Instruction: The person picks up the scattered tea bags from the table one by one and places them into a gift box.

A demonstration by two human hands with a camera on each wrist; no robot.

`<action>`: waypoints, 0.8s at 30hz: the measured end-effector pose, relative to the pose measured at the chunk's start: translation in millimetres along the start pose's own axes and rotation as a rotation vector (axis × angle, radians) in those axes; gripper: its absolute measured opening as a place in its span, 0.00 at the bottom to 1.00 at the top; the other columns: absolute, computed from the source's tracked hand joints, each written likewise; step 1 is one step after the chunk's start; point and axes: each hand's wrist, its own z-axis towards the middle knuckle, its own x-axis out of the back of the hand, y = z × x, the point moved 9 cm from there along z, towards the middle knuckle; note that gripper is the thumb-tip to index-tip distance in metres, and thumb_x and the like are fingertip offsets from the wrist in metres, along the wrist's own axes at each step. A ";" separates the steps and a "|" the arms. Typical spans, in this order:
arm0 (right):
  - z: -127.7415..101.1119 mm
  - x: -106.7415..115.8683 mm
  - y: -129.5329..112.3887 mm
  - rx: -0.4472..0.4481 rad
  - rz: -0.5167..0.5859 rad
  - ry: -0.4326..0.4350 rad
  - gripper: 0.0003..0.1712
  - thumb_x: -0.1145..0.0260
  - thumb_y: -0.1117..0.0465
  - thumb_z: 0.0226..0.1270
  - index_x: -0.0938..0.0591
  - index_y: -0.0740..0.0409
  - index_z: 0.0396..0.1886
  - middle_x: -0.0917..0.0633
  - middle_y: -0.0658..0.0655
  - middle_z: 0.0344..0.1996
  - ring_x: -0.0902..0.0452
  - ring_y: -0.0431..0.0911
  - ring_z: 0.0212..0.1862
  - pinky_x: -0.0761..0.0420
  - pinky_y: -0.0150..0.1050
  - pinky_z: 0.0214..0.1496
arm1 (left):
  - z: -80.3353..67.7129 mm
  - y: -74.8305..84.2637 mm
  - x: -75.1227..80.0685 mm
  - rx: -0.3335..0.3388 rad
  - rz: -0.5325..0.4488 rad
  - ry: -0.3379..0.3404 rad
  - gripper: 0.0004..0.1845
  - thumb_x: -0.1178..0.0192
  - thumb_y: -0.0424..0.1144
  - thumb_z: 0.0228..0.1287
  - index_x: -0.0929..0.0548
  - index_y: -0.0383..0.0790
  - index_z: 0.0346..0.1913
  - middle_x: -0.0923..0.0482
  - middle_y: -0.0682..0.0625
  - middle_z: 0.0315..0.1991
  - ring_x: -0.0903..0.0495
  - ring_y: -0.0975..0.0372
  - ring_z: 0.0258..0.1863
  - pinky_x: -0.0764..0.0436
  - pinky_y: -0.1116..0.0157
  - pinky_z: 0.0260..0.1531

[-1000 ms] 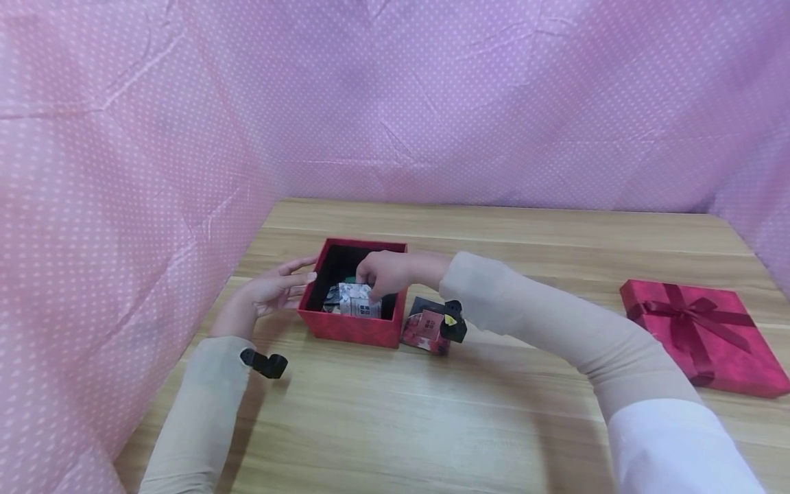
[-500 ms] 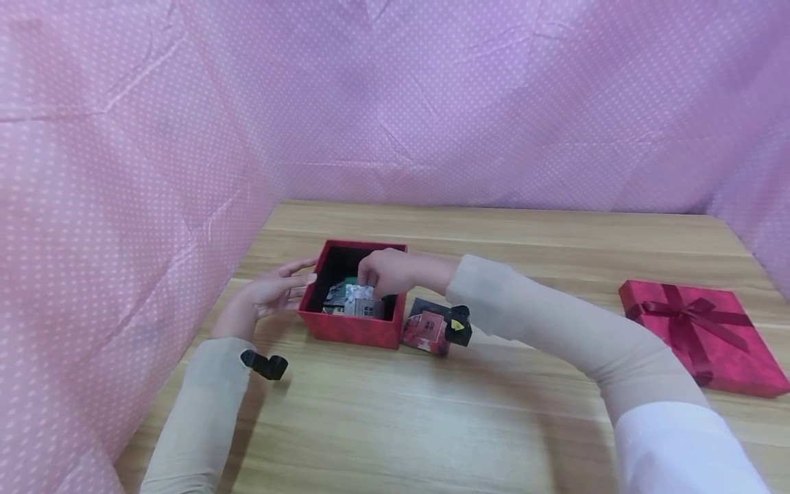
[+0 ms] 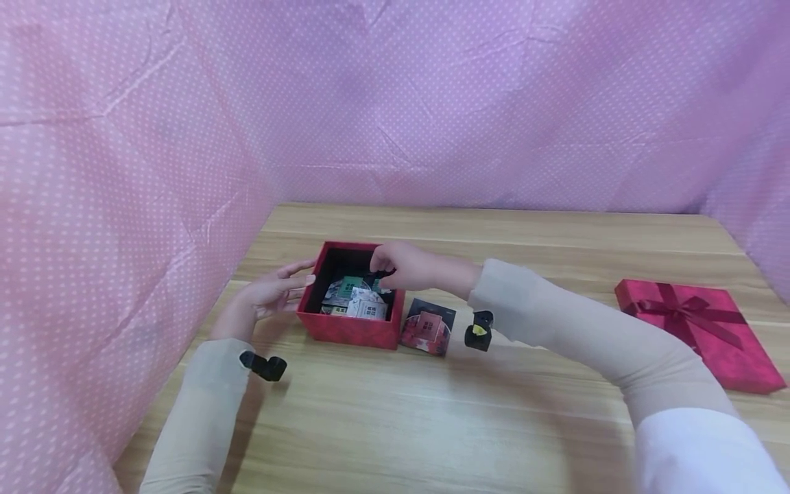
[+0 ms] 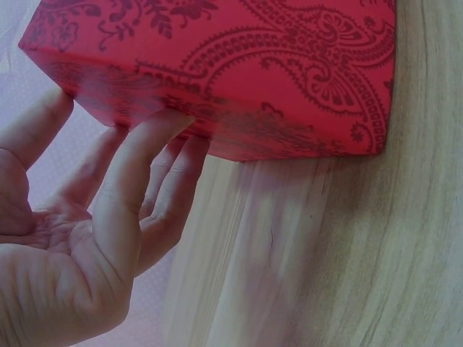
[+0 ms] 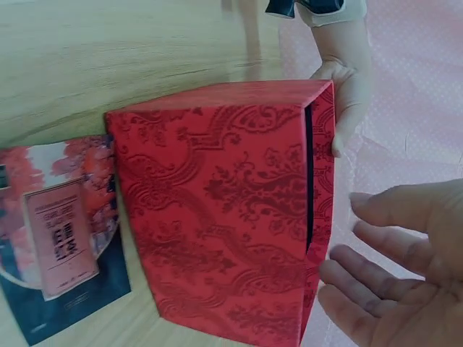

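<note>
An open red patterned box stands on the wooden table. Inside lie several small packets, a silver-white one on top and a green one behind. My left hand rests its straight fingers against the box's left wall. My right hand hovers over the box's right rim; in the right wrist view its fingers are spread and hold nothing. A dark packet with a red label lies on the table just right of the box.
A red lid with a ribbon bow lies at the table's right side. Pink dotted cloth walls in the left, back and right. Bare wood stretches in front of the box and between the box and the lid.
My right hand has let go of the silver-white packet, which now lies in the box, and has drawn up and to the right. The left hand has stayed put.
</note>
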 end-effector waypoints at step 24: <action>-35.3 3.3 53.1 -0.175 -0.050 0.156 0.20 0.31 0.68 0.53 0.22 0.71 0.46 0.17 0.66 0.42 0.21 0.55 0.46 0.21 0.45 0.51 | -1.7 -0.1 1.0 0.005 0.023 0.009 0.38 0.45 0.40 0.70 0.54 0.45 0.76 0.22 0.56 0.46 0.21 0.63 0.47 0.19 0.64 0.47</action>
